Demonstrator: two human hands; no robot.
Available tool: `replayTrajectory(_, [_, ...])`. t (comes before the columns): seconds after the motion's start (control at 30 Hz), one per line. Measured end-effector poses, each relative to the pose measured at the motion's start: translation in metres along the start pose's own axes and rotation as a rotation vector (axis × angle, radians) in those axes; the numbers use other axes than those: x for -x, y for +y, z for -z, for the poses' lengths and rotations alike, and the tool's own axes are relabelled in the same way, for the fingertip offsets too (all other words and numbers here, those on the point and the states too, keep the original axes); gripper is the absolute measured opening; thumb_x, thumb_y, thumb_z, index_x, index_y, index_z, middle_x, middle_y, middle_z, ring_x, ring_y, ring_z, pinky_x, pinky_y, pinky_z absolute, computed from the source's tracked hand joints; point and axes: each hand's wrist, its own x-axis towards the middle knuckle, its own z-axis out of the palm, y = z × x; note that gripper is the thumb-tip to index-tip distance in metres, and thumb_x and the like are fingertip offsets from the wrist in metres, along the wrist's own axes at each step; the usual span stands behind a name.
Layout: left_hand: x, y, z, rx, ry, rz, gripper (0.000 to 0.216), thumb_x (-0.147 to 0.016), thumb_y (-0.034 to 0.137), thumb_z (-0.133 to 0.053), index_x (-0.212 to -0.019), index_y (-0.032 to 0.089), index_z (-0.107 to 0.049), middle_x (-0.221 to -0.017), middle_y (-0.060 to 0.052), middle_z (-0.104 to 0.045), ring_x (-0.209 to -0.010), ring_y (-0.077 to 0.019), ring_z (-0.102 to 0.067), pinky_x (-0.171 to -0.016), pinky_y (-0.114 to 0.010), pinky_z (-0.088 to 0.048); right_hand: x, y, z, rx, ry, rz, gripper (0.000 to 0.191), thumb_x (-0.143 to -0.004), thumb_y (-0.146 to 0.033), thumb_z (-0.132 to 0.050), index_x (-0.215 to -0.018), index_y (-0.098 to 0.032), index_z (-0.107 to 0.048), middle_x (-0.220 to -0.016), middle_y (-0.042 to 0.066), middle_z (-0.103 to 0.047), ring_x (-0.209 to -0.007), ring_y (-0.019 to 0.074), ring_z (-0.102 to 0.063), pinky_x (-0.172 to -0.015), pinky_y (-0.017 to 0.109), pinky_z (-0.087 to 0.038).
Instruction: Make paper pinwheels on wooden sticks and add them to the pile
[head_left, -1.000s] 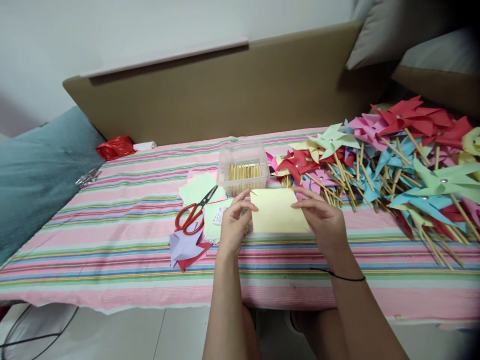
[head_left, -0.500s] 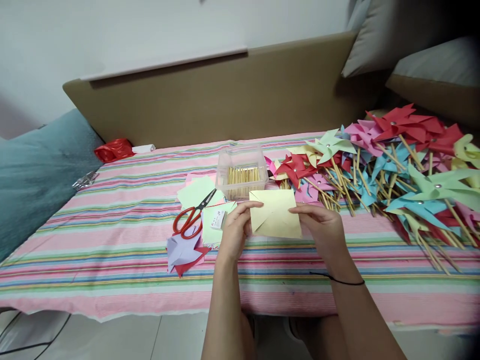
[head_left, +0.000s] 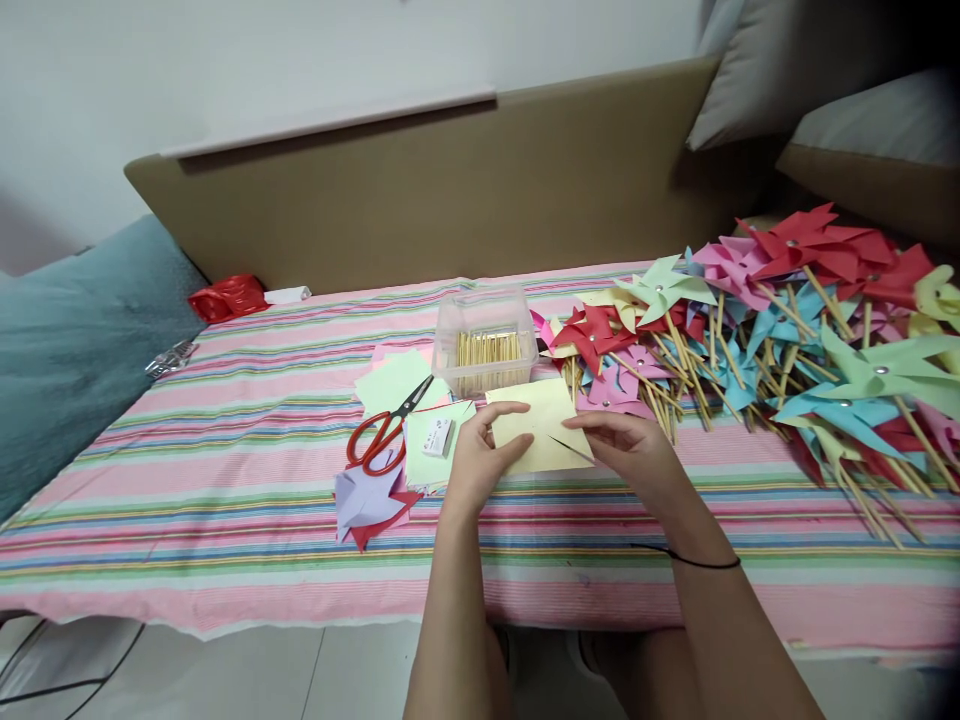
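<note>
Between my two hands is a square of pale yellow paper [head_left: 541, 415], held above the striped cloth. A dark slit runs from near its middle toward the lower right corner. My left hand [head_left: 480, 458] is closed on the paper's left side, its thumb lying over the near face. At the right edge, my right hand [head_left: 628, 447] grips it with the fingertips; its thumb is mostly hidden. Just left of my left hand, a small white box [head_left: 436, 437] sits on light green paper sheets [head_left: 418, 463]. Red-handled scissors [head_left: 379, 440] lie open beside them.
A clear plastic box [head_left: 486, 380] of thin sticks stands behind the paper. Many finished paper pinwheels [head_left: 660, 290] are heaped at the right. Purple cut paper [head_left: 367, 500] lies near the scissors. A red plastic bag [head_left: 227, 299] rests at the back left on the striped cloth [head_left: 247, 430].
The yellow paper has shifted a little left and turned slightly. A dark slit now shows at its lower right, and my left thumb has come onto its near face.
</note>
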Motion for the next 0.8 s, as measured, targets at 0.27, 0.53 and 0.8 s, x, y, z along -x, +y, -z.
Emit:
replayTrajectory(0.27, [-0.004,0.001,-0.001,0.029,0.002,-0.125,0.031,-0.066,0.020,-0.074,-0.097,0.023,-0.072,-0.095,-0.003,-0.069,-0.072,-0.0146,-0.056,-0.069,-0.029,-0.043,0.000,-0.001,-0.004,-0.015,-0.021,-0.072,0.021,-0.072,-0.044,-0.077,-0.075,-0.024,-0.077,-0.088,0.005,-0.072,-0.079,0.0190,-0.066,-0.065,0.029,-0.055])
replayTrajectory(0.53, [-0.005,-0.002,-0.002,-0.035,-0.049,-0.092,0.033,-0.069,0.017,-0.072,-0.102,0.022,-0.070,-0.098,-0.002,-0.069,-0.058,-0.0090,-0.042,-0.057,-0.026,-0.034,-0.004,0.002,-0.017,-0.199,0.348,-0.133,0.035,-0.064,-0.037,-0.083,-0.093,-0.022,-0.070,-0.081,0.003,-0.075,-0.074,0.0182,-0.069,-0.068,0.031,-0.057])
replayTrajectory(0.8, [-0.005,-0.001,-0.007,0.011,-0.026,-0.055,0.035,-0.066,0.021,-0.076,-0.100,0.022,-0.071,-0.064,0.004,-0.053,-0.048,-0.0073,-0.026,-0.048,-0.025,-0.022,-0.002,0.001,-0.021,0.053,0.239,0.260,0.005,-0.076,-0.025,-0.073,-0.079,-0.022,-0.073,-0.100,0.008,-0.072,-0.097,0.0233,-0.069,-0.086,0.040,-0.057])
